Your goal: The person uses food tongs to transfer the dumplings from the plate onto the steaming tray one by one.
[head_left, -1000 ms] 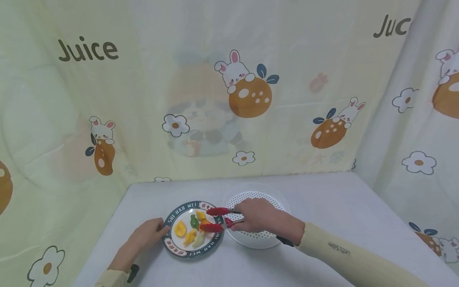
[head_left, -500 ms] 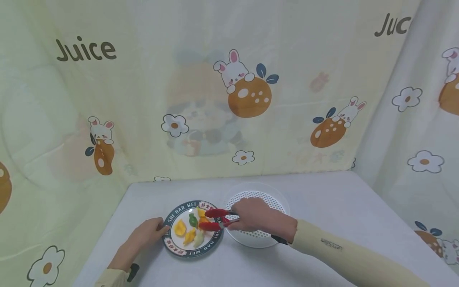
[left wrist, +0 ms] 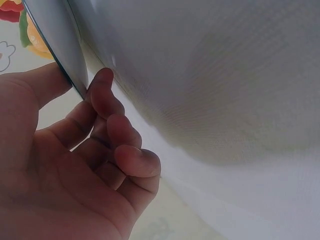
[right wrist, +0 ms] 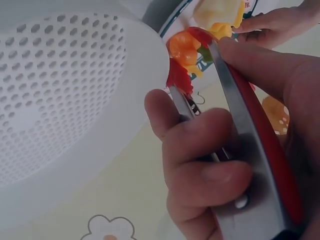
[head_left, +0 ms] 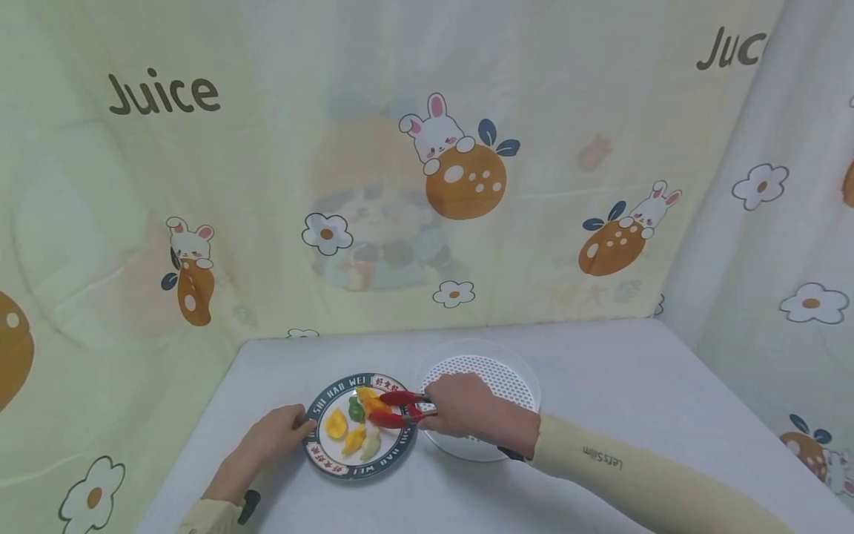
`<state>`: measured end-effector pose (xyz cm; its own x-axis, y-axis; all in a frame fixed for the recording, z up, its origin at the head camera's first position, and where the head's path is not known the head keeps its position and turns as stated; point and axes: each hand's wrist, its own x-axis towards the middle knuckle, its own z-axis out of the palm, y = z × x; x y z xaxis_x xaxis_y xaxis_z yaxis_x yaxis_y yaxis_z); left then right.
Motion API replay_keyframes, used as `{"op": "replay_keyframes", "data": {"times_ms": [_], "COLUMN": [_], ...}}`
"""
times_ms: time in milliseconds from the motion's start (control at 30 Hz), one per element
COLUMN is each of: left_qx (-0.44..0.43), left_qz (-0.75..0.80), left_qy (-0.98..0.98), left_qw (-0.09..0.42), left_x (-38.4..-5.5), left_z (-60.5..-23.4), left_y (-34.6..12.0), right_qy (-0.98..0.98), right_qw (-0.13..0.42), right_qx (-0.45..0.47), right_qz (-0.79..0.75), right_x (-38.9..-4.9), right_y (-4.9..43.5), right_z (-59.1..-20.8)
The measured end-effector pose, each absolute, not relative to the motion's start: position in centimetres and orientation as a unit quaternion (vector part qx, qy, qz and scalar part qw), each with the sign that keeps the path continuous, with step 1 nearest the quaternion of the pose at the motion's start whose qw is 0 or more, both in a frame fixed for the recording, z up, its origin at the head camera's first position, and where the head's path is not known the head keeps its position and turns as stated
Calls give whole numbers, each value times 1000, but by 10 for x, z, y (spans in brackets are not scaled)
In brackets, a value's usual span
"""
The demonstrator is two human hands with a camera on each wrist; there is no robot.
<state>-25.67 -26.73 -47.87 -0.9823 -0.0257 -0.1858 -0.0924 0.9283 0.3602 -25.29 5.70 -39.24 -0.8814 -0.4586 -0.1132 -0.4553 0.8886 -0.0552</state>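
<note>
My left hand (head_left: 270,437) pinches the left rim of a round plate (head_left: 363,472) with a dark patterned border; in the left wrist view the thumb and index finger (left wrist: 102,95) take its edge from both sides. Several dumpling-shaped pieces lie on the plate: yellow ones (head_left: 336,424), a green one (head_left: 356,409), a pale one (head_left: 370,445) and an orange one (right wrist: 183,48). My right hand (head_left: 460,404) grips metal tongs (head_left: 394,420) with red tips. These tips reach over the plate's right side, one on each side of the orange piece; whether they squeeze it I cannot tell.
Just right of the plate stands a white perforated basket (head_left: 536,382), partly under my right hand. Both sit on a white-covered table (head_left: 600,371). A printed curtain (head_left: 267,185) hangs behind the table and along its sides.
My right hand and the tongs have shifted slightly left, further over the plate. The green piece and a yellow piece near the tips have moved a little left. My left hand stays put.
</note>
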Motion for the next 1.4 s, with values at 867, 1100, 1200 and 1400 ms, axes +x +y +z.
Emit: {"op": "replay_keyframes", "data": {"times_ms": [867,1100,1200,1400], "left_qx": [-33,-32,-30,-27], "left_qz": [185,190,191,194], "left_qy": [978,978,978,978], "left_qw": [84,81,79,77], "left_x": [-257,-254,-253,-252], "left_z": [-480,-478,-477,-477], "left_y": [-266,-265,-265,-266], "right_qy": [965,964,965,965], "right_qw": [51,34,35,42], "right_qx": [-243,-249,-245,-238], "right_qz": [-87,-86,-88,-103], "right_x": [-250,-250,-250,-250], "right_y": [74,84,87,91], "right_z": [-395,-395,-395,-393]}}
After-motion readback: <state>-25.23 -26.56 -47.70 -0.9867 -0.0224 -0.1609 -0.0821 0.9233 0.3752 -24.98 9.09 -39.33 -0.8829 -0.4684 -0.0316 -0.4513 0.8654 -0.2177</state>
